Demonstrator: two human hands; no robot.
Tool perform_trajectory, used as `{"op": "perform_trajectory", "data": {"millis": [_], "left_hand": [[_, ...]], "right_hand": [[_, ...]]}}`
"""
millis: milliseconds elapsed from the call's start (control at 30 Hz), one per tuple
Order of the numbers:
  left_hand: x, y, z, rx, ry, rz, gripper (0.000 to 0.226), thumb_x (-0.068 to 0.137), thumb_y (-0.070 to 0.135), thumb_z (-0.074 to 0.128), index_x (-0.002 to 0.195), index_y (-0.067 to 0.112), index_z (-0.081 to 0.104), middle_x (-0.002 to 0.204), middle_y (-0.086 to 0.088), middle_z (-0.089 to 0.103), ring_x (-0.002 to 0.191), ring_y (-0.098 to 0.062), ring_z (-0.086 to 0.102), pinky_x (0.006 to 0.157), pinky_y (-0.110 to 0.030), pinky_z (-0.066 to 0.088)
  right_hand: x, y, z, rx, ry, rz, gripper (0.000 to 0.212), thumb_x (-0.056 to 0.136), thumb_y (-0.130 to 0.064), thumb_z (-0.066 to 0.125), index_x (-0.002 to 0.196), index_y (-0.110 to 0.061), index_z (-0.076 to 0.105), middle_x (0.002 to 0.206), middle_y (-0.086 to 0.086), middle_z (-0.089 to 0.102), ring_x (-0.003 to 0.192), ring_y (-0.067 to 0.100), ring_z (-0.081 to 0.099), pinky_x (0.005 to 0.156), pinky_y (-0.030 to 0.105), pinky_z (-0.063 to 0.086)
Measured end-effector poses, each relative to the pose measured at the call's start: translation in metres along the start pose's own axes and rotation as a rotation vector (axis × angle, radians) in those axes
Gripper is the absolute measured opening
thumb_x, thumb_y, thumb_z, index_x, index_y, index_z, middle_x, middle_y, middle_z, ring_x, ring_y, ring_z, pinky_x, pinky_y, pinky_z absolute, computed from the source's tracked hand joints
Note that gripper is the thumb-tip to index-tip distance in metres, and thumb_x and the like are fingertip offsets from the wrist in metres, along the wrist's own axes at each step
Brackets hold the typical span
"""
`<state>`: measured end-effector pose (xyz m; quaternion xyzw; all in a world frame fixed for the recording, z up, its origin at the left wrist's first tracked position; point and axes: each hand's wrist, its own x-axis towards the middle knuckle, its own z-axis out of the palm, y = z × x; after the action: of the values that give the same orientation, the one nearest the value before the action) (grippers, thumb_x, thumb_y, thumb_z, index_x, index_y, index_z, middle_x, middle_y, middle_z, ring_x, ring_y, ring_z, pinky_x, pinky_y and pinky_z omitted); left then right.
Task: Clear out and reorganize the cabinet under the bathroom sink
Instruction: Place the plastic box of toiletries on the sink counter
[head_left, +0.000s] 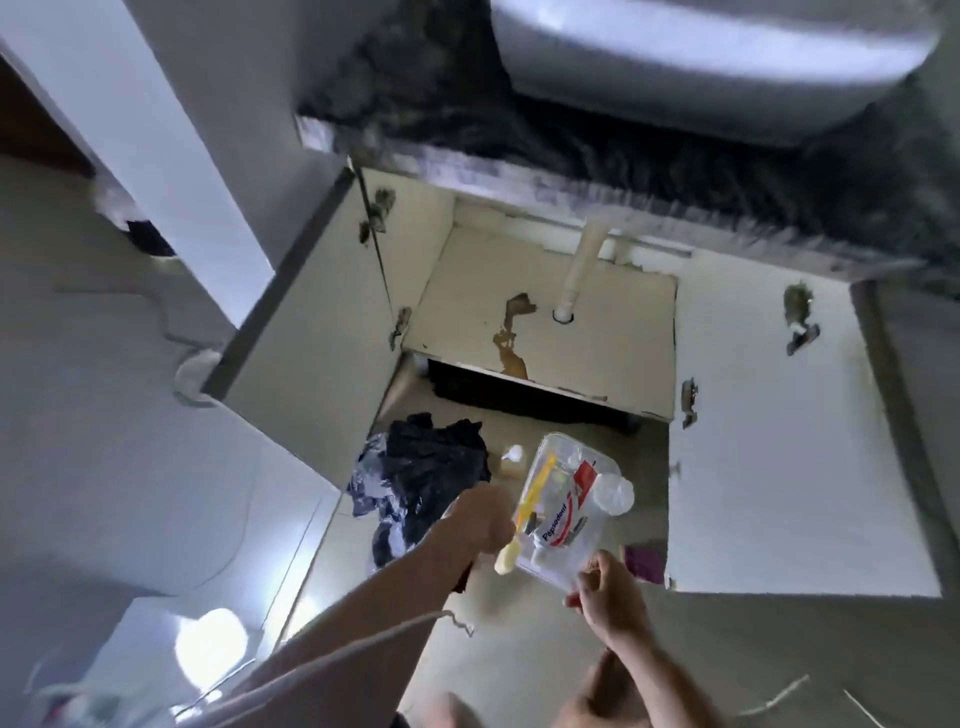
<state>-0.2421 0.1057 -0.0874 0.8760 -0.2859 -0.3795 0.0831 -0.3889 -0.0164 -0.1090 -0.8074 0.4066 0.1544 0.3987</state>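
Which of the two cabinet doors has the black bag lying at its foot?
The left door. The crumpled black bag lies on the floor by its lower edge, while the right door has only a small purple item near its corner.

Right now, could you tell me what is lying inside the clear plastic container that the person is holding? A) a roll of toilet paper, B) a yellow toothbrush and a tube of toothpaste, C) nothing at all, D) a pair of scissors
B: through the clear plastic container, held at its near corner by the right hand, a yellow toothbrush and a red-and-white toothpaste tube are visible.
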Motion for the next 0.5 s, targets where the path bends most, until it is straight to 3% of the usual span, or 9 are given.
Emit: {"op": "perform_trajectory", "data": {"millis": [100,167,267,400,500], "left_hand": [[-0.056,-0.008,-0.064,-0.050,0.049,0.038,0.026,0.088,0.020,0.049,0.089,0.000,0.065,0.102,-0.018,0.068,0.093,-0.032,0.063,0.084,-0.037,0.050],[-0.085,-0.017,-0.100,-0.088,0.097,0.031,0.026,0.088,0.023,0.050,0.081,0.003,0.065,0.101,-0.015,0.069,0.093,-0.028,0.063,0.084,-0.034,0.049],[-0.124,-0.025,-0.150,-0.147,0.209,0.016,0.034,0.093,0.026,0.048,0.112,0.004,0.066,0.120,-0.010,0.064,0.112,-0.026,0.058,0.097,-0.034,0.045],[-0.160,-0.033,-0.207,-0.229,0.338,0.003,0.036,0.098,0.023,0.044,0.119,0.000,0.062,0.130,-0.012,0.059,0.120,-0.027,0.054,0.102,-0.031,0.039],[-0.167,-0.051,-0.242,-0.413,0.391,-0.043,0.024,0.095,0.025,0.054,0.102,0.006,0.066,0.115,-0.012,0.068,0.102,-0.025,0.066,0.092,-0.033,0.050]], "right_hand": [[-0.033,-0.064,-0.035,-0.031,0.003,-0.085,0.012,0.093,-0.005,0.044,0.085,-0.008,0.052,0.070,0.006,0.072,0.054,0.001,0.064,0.060,0.019,0.049],[-0.053,-0.103,-0.052,-0.015,0.019,-0.138,0.012,0.093,-0.005,0.046,0.085,-0.008,0.054,0.067,0.005,0.069,0.054,0.003,0.064,0.055,0.017,0.048],[-0.077,-0.156,-0.074,-0.008,0.081,-0.306,0.018,0.082,-0.012,0.071,0.069,-0.011,0.059,0.056,-0.001,0.062,0.045,0.003,0.059,0.043,0.010,0.045],[-0.091,-0.217,-0.092,0.105,0.016,-0.296,0.021,0.094,-0.008,0.047,0.075,-0.015,0.053,0.066,0.005,0.063,0.059,0.021,0.063,0.055,0.024,0.051],[-0.084,-0.261,-0.102,0.182,0.067,-0.403,0.022,0.089,-0.004,0.048,0.069,-0.012,0.055,0.051,0.002,0.066,0.056,0.022,0.070,0.053,0.025,0.054]]}}
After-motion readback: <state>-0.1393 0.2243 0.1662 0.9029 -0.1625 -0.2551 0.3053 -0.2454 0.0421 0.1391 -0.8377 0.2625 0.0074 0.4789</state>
